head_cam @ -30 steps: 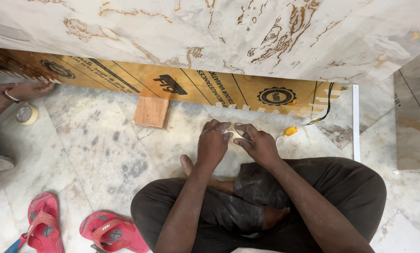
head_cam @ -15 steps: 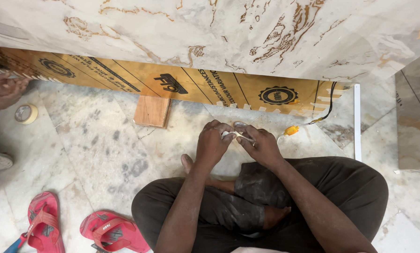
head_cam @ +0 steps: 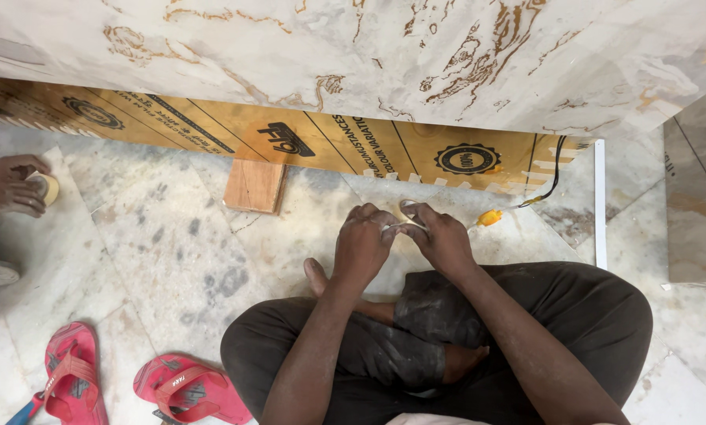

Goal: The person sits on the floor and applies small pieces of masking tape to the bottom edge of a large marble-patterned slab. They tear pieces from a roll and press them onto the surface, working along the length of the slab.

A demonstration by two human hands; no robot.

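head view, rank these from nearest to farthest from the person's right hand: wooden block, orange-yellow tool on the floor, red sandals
From the right hand:
1. Orange-yellow tool, just to its right on the floor.
2. Wooden block, up and left, against the printed board.
3. Red sandals, far lower left.

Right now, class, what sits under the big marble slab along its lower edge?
Under the marble slab a printed yellow-brown board shows, with a small wooden block against it. What lies behind the board stays covered.
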